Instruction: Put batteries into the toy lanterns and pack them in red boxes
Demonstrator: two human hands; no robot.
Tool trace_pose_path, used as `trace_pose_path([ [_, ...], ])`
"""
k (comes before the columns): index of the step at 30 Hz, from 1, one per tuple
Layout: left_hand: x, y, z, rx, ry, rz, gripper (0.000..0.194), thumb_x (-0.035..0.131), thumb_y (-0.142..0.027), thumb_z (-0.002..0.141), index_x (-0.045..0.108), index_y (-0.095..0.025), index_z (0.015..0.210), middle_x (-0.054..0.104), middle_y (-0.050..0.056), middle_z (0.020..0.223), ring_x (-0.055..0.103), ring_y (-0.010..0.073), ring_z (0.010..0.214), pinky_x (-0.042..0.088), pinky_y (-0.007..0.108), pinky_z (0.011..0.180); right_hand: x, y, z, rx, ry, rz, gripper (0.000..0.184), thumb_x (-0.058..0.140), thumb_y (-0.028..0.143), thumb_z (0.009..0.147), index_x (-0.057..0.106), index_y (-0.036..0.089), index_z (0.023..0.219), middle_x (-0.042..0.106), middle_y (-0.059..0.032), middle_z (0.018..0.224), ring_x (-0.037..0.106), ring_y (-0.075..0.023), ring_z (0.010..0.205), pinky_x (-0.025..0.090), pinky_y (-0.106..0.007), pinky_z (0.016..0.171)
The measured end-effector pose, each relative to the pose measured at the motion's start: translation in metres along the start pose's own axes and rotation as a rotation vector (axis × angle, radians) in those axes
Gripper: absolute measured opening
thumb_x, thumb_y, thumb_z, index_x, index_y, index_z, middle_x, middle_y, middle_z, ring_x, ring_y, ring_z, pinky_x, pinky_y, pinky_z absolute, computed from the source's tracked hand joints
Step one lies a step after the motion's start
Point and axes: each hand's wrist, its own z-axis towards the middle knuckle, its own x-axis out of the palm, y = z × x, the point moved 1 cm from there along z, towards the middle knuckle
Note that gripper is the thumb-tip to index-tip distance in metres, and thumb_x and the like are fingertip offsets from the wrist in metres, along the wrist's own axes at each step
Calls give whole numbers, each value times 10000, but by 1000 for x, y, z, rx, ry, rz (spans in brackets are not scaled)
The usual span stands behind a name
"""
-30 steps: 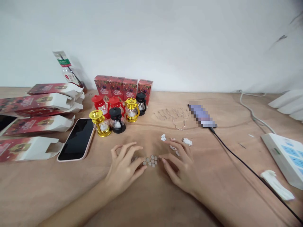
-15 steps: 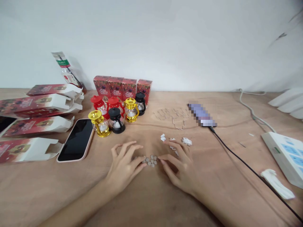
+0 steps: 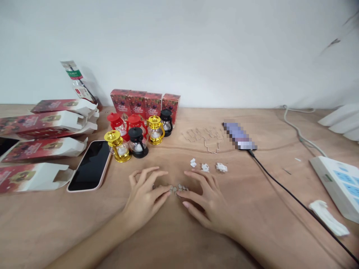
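Observation:
Several small round silvery discs, like button cells (image 3: 180, 186), lie in a loose cluster on the table between my hands. My left hand (image 3: 146, 195) rests at their left side, fingers spread and curved, its index fingertip touching the nearest disc. From the right, my right hand (image 3: 206, 197) reaches over the cluster with its fingers apart; the index fingertip is on the discs and hides some of them. Beyond the right hand are small white plastic pieces (image 3: 221, 167) in little groups. Thin bent metal wires (image 3: 211, 146) lie farther back.
Small red, gold and black lanterns (image 3: 137, 144) stand at left centre, before upright red boxes (image 3: 153, 104). Flattened red boxes (image 3: 42, 149) and a phone (image 3: 90, 166) lie left. To the right are a second phone (image 3: 238, 134), its black cable (image 3: 280, 181) and a power strip (image 3: 328, 175).
My right hand has moved left, and its index finger now covers part of the disc cluster. More of the white pieces show behind it. My left hand has barely moved.

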Motion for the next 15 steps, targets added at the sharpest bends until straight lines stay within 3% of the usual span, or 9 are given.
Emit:
trace_pose_path([
  [15,1,-3,1,68,-10,24,216,482,-305,957,682,-252,896,662,49,1097,503,264,1095,267,444,843,-2,1,0,-2,-48,5,217,510,164,839,673,240,959,501,-106,1237,439,-297,1170,409,-502,914],
])
